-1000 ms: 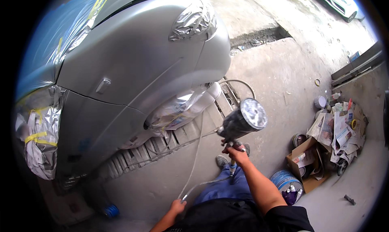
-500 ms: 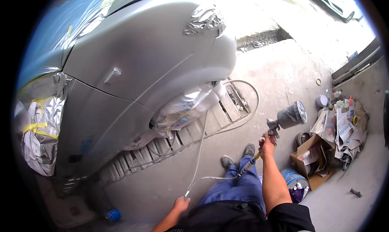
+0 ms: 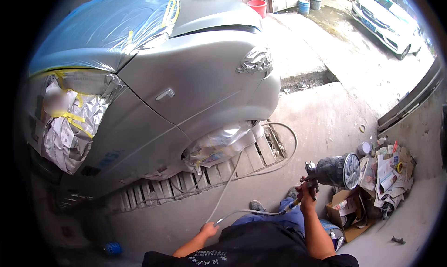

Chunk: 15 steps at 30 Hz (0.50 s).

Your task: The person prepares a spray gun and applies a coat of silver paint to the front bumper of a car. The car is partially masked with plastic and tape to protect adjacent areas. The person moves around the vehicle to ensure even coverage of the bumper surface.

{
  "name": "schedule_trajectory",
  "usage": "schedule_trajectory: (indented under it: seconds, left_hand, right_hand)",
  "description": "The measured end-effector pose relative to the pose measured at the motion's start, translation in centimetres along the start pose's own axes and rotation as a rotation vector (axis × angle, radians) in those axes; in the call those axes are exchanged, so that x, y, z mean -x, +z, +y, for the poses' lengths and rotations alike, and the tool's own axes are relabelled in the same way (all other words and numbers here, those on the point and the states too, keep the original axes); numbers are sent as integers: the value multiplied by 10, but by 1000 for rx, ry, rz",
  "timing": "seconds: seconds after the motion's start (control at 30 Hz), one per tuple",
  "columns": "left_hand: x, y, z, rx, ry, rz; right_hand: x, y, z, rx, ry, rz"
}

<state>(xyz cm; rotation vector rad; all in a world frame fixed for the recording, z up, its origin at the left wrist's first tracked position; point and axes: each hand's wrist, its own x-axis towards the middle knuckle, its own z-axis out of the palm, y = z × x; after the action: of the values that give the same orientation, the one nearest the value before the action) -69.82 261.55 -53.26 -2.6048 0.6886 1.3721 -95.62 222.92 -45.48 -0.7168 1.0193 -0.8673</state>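
Head view: at 4 o'clock, the right hand grips a spray gun, its cup toward 3 o'clock. At 6 o'clock, the left hand clasps a hose. A silver car stands at 10 o'clock.

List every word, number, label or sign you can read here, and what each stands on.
Black shirt: white printed characters and digits, not copied out here.
Blue number plate on the white car: too small and blurred.
Newspaper sheets: print too small to read.
Silver car: bluish side marks, too blurred.
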Motion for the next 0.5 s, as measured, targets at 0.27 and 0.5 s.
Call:
schedule_trajectory:
  seconds: [0.27,0.5]
  left_hand:
    - [-13,4,82,-52,-36,41]
    - [5,-10,174,55,-80,123]
  right_hand:
    - [-58,-22,-38,189,35,-231]
    - [-119,-30,-39,164,58,-254]
